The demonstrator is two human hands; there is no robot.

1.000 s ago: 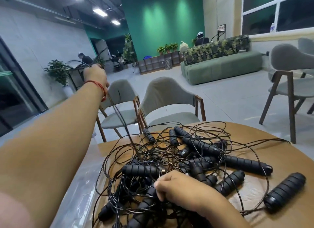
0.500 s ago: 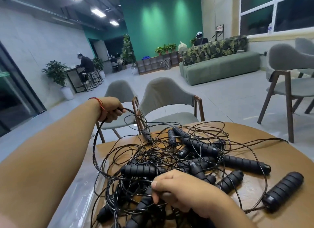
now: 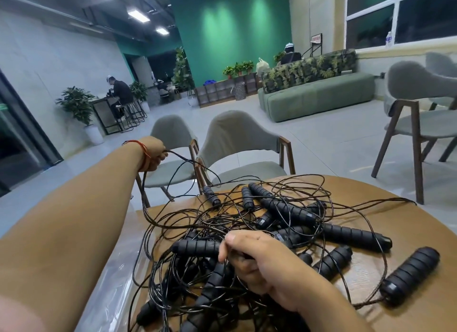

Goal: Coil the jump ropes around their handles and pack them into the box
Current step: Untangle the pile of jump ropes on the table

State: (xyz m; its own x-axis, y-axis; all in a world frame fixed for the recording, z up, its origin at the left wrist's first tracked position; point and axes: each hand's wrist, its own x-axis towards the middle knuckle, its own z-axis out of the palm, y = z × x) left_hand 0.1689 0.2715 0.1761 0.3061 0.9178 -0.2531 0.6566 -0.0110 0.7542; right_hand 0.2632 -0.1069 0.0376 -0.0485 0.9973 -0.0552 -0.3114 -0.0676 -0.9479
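a black cord (image 3: 181,156) is gripped in the left hand's (image 3: 153,156) curled fingers; the tangled jump ropes (image 3: 284,210) are pinched by the right hand (image 3: 254,260); the wall sign's (image 3: 316,38) writing cannot be read.

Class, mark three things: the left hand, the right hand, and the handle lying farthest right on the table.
Left hand (image 3: 154,153): head view, back of hand.
Right hand (image 3: 258,258): head view, back of hand.
Farthest-right handle (image 3: 411,272): head view, middle of grip.
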